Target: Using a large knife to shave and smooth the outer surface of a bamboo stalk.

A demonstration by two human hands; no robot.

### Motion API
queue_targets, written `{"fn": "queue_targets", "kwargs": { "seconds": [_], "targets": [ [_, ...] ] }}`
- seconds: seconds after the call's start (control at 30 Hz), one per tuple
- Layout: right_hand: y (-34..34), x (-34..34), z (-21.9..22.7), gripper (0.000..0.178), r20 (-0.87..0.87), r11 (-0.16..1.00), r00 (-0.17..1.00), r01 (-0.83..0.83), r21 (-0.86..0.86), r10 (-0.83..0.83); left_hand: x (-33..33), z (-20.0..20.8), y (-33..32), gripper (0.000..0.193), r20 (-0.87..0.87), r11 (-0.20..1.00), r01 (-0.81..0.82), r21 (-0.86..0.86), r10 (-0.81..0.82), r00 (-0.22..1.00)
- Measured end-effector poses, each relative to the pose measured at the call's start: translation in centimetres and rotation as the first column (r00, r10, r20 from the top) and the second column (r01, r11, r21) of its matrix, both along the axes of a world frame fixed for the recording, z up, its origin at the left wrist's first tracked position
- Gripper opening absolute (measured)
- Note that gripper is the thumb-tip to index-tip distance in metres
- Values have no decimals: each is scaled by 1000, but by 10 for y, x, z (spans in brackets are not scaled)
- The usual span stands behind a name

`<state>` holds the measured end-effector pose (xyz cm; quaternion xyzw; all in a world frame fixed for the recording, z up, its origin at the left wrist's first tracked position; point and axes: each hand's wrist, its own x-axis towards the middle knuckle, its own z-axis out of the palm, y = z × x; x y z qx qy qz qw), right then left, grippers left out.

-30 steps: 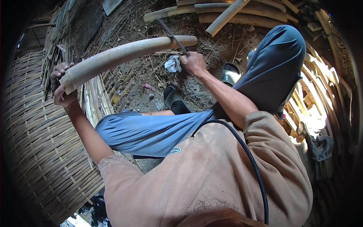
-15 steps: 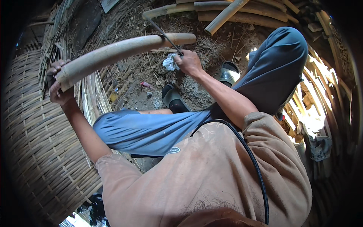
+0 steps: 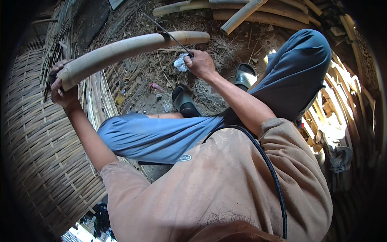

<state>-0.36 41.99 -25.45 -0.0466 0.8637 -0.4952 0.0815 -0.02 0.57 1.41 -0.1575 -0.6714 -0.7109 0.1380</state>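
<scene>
A thick pale bamboo pole (image 3: 117,51) stretches from the far left toward the middle, above the ground. My left hand (image 3: 61,86) is closed around its near, cut end, fingers on the far side and thumb nearer me. In my closed right hand (image 3: 200,65) is the handle of a long, thin-bladed knife (image 3: 176,39). The blade is seen nearly edge-on and crosses the pole toward its far end, its tip pointing up and left. Whether the edge is in the bamboo or only against it, I cannot tell.
A woven bamboo mat (image 3: 40,141) covers the left side, with thin strips (image 3: 94,97) beside it. More bamboo poles (image 3: 258,25) lie at the back. A crumpled white scrap (image 3: 181,63) is near my right hand. My sandalled feet (image 3: 184,101) rest on littered ground. Sunlit bamboo pieces (image 3: 334,105) stand at right.
My right hand has moved slightly up. The knife blade has shifted up and left across the pole, with more of it showing beyond. The pole has risen a little, still in my left hand.
</scene>
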Motion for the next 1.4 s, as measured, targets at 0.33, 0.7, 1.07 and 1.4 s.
{"fn": "queue_targets", "kwargs": {
  "seconds": [0.33, 0.7, 1.07, 1.4],
  "targets": [
    [4, -2, -19, 41, 320, 999, 947, 30, 17, -34, 7, -11, -5, 44, 113, 982, -127, 143, 112, 987],
    [18, -13, -22, 41, 210, 989, 973, 72, 131, -98, 2, -8, -4, 40, 61, 988, -98, 117, 92, 994],
    [31, -19, -60, 41, 202, 978, 971, 90, 188, -128, 3, -12, 0, 39, 59, 993, -76, 90, 71, 996],
    [18, -19, -14, 43, 172, 990, 985, -16, 139, -8, 5, 2, 16, 40, 108, 981, -156, 118, 144, 984]
  ]
}}
